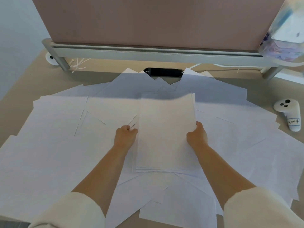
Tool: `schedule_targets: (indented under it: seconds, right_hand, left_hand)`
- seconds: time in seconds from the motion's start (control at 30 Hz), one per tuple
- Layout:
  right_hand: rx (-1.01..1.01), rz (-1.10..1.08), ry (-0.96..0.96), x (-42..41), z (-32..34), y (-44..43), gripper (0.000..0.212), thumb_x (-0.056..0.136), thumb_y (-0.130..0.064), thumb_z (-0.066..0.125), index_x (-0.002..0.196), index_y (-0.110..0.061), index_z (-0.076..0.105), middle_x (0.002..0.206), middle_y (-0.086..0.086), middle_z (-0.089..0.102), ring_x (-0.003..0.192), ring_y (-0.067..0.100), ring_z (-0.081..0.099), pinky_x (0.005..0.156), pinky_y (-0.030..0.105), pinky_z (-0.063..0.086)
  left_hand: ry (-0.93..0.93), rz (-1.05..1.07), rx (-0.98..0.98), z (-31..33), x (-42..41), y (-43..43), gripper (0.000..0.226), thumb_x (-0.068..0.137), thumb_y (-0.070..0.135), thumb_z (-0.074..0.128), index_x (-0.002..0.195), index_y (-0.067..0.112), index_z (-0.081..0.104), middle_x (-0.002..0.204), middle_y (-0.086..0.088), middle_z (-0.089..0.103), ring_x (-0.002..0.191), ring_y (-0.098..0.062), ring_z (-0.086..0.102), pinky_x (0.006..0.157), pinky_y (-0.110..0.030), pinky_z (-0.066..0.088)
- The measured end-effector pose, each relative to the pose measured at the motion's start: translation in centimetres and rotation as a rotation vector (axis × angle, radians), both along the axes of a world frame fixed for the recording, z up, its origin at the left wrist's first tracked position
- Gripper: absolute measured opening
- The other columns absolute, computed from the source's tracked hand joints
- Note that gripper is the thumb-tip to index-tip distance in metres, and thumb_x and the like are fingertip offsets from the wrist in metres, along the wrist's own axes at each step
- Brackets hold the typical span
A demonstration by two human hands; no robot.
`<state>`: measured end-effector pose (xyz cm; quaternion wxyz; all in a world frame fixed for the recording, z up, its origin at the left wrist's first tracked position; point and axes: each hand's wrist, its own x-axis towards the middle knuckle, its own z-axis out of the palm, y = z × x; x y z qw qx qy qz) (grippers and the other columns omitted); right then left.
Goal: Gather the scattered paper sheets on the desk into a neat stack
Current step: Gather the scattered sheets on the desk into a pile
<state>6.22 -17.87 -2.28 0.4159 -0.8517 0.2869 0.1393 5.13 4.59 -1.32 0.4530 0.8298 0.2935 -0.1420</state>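
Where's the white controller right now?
Head view, far right: the controller lies on the desk just beyond the right edge of the loose sheets, away from the stack.

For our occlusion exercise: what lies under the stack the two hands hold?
Loose sheets spread out beneath the stack, showing on every side. The left hand and right hand grip its edges. What lies directly under its middle is covered.

left hand [125, 137] curled, gripping | right hand [197, 136] curled, gripping
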Motion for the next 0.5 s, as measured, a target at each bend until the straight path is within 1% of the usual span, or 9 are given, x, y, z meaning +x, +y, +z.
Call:
schedule_targets:
  seconds: [0.03, 0.07, 0.1, 0.17, 0.27, 0.33, 0.37, 0.4, 0.5]
  right_hand:
    - [-0.009, 0.011, -0.005, 0.1, -0.1, 0.2, 0.056, 0.083, 0.003, 0.039, 0.135, -0.017, 0.039, 0.116, 0.01, 0.06, 0.102, 0.031, 0.054, 0.081, 0.034, 0.047]
    - [-0.028, 0.026, -0.007, 0.2, -0.2, 0.4, 0.058, 0.083, 0.003, 0.037, 0.137, -0.019, 0.038, 0.118, 0.009, 0.06, 0.109, 0.032, 0.052, 0.085, 0.035, 0.047]
    - [-0.054, 0.043, -0.004, 0.3, -0.2, 0.6, 0.059, 0.083, 0.002, 0.037, 0.138, -0.02, 0.038, 0.121, 0.009, 0.058, 0.114, 0.033, 0.049, 0.087, 0.036, 0.046]
    - [-0.114, 0.055, 0.021, 0.6, -0.1, 0.8, 0.058, 0.085, 0.0, 0.038, 0.14, -0.019, 0.037, 0.129, 0.01, 0.051, 0.119, 0.033, 0.044, 0.088, 0.035, 0.042]
    - [-0.125, 0.01, 0.071, 1.0, 0.1, 1.0, 0.051, 0.09, -0.012, 0.044, 0.141, -0.016, 0.038, 0.135, 0.012, 0.038, 0.117, 0.034, 0.046, 0.087, 0.034, 0.042]
    - [-0.079, -0.029, 0.052, 1.2, 0.3, 0.9, 0.048, 0.092, -0.027, 0.045, 0.138, -0.014, 0.042, 0.135, 0.012, 0.041, 0.111, 0.034, 0.053, 0.092, 0.039, 0.048]
    - [-0.06, -0.043, 0.041, 1.3, 0.3, 0.8, 0.048, 0.093, -0.033, 0.044, 0.138, -0.014, 0.044, 0.135, 0.012, 0.044, 0.11, 0.034, 0.055, 0.094, 0.042, 0.048]
    - [-0.046, -0.049, 0.035, 1.2, 0.4, 0.7, 0.049, 0.094, -0.036, 0.041, 0.138, -0.013, 0.045, 0.135, 0.012, 0.047, 0.112, 0.033, 0.055, 0.096, 0.042, 0.047]
    - [-0.03, -0.049, 0.031, 1.1, 0.3, 0.3, 0.047, 0.098, -0.031, 0.035, 0.138, -0.009, 0.044, 0.138, 0.011, 0.05, 0.122, 0.031, 0.05, 0.103, 0.04, 0.041]
  left_hand:
    - [-0.006, 0.002, -0.006, 0.1, -0.1, -0.4, 0.006, 0.09, 0.016, 0.051, 0.086, 0.015, 0.057, 0.081, 0.004, 0.051, 0.091, -0.025, 0.048, 0.072, -0.026, 0.038]
    - [0.003, 0.006, -0.021, 0.2, -0.2, -0.7, 0.006, 0.09, 0.015, 0.05, 0.088, 0.014, 0.056, 0.074, 0.008, 0.044, 0.088, -0.024, 0.046, 0.071, -0.026, 0.039]
    - [0.005, 0.018, -0.038, 0.0, -0.2, -0.8, 0.013, 0.09, 0.015, 0.05, 0.1, 0.011, 0.058, 0.072, 0.01, 0.041, 0.087, -0.023, 0.046, 0.072, -0.028, 0.041]
    - [0.025, 0.048, -0.081, -0.3, 0.0, -0.9, 0.038, 0.089, 0.017, 0.051, 0.126, 0.005, 0.052, 0.074, 0.009, 0.043, 0.085, -0.022, 0.048, 0.081, -0.033, 0.047]
    - [0.055, 0.076, -0.132, -0.6, 0.1, -0.9, 0.047, 0.088, 0.019, 0.053, 0.132, 0.003, 0.049, 0.079, 0.001, 0.052, 0.084, -0.023, 0.051, 0.078, -0.032, 0.045]
    - [0.058, 0.105, -0.189, -0.5, 0.1, -0.8, 0.037, 0.087, 0.019, 0.053, 0.121, 0.003, 0.057, 0.084, -0.008, 0.055, 0.078, -0.027, 0.053, 0.07, -0.031, 0.044]
    - [0.049, 0.112, -0.205, -0.5, 0.1, -0.8, 0.024, 0.087, 0.017, 0.053, 0.105, 0.005, 0.061, 0.08, -0.011, 0.052, 0.07, -0.027, 0.049, 0.065, -0.03, 0.042]
    - [0.053, 0.113, -0.208, -0.4, 0.1, -0.8, 0.006, 0.086, 0.016, 0.053, 0.086, 0.011, 0.057, 0.076, -0.011, 0.047, 0.065, -0.025, 0.043, 0.063, -0.03, 0.039]
    - [0.061, 0.088, -0.218, -0.8, 0.3, -0.8, 0.021, 0.084, 0.013, 0.053, 0.066, 0.018, 0.043, 0.071, -0.008, 0.041, 0.069, -0.021, 0.037, 0.063, -0.03, 0.033]
